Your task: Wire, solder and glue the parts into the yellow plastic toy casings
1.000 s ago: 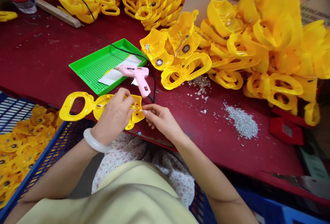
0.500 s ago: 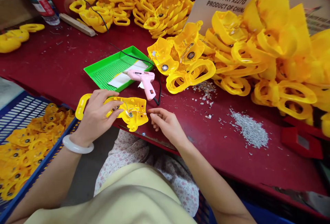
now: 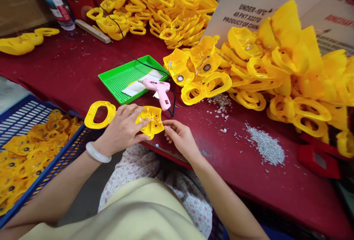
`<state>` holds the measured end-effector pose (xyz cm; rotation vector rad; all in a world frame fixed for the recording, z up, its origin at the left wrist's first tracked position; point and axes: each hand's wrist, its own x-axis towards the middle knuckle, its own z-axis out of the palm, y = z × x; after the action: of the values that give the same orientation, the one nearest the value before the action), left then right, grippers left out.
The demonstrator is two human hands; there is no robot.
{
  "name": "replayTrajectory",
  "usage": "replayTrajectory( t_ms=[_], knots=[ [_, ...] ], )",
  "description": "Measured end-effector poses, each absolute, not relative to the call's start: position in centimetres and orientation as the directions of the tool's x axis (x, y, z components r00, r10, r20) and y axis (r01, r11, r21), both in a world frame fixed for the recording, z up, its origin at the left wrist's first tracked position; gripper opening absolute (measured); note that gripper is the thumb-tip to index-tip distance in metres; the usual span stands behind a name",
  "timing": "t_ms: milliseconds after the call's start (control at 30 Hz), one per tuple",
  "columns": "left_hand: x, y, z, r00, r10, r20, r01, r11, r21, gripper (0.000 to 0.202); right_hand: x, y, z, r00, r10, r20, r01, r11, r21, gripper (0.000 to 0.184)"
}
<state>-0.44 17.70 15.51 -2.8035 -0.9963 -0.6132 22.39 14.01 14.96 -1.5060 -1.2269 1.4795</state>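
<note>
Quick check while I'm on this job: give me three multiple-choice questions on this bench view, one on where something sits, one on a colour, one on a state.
1. Where does the pink plastic hot-glue gun lie?
A. Inside the blue crate
B. On the red bench, nozzle over the green perforated plastic tray
C. In a hand

2. What colour is the bangle on the left hand?
A. Red
B. Green
C. White

3. What is the right hand doing?
A. Its fingertips touch the yellow moulded plastic piece
B. Gripping the glue gun
C. Resting in the lap

Answers:
1. B, the nozzle end reaches over the tray.
2. C, the white bangle circles that wrist.
3. A, the fingertips meet the piece's edge.
</note>
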Motion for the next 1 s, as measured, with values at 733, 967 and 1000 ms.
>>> replayTrajectory(
  t_ms=[733, 967, 1000],
  knots=[
    [-3.4, 18.2, 15.8, 0.665, 0.618, 0.42, 0.61, -0.773, 0.172, 0.055, 22.4, 13.7, 14.4, -0.092, 0.946, -0.31, 0.179, -0.291, -0.94, 0.046],
    [-4.9, 18.7, 15.9, 0.707, 0.624, 0.333, 0.636, -0.767, 0.086, 0.056, 21.9, 13.9, 14.8, -0.074, 0.946, -0.315, 0.177, -0.298, -0.938, 0.036],
    [-4.9, 18.9, 16.0, 0.709, 0.617, 0.343, 0.634, -0.77, 0.074, 0.053, 21.8, 13.9, 14.8, -0.072, 0.945, -0.319, 0.168, -0.304, -0.938, 0.033]
  ],
)
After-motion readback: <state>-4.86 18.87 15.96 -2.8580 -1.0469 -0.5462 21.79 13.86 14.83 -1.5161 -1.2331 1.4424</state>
